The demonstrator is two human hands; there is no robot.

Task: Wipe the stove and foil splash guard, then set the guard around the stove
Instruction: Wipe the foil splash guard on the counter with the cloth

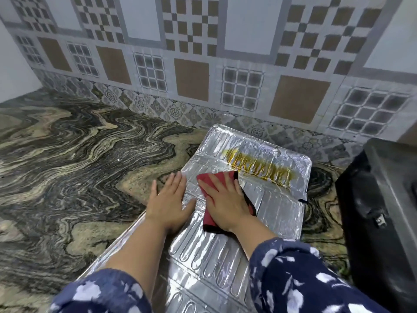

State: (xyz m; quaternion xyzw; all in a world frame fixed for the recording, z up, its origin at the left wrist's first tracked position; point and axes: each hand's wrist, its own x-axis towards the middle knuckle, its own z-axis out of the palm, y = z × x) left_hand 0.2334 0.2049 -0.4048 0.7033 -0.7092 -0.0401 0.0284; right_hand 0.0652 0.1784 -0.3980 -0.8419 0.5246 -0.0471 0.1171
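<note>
Illumination is even, diffuse and moderately bright; no direct source is visible. The foil splash guard (228,256) returns soft white glare along its embossed ribs. Faint shadows lie beside the hands on the foil. Wide-angle distortion bows the tiled wall (203,53) behind the guard. Detail is soft overall, with the wall tiles blurred and the black stove (379,211), right of the guard, underexposed.

A home kitchen, by the look of the swirled marble-patterned countertop (67,154) running up to a wall of patterned tiles (191,53) in brown, grey and white. Off to the right, a black stove (379,199) standing on the counter, with a ribbed foil splash guard (225,256) lying flat beside it, smeared with yellow grease (257,168).
</note>
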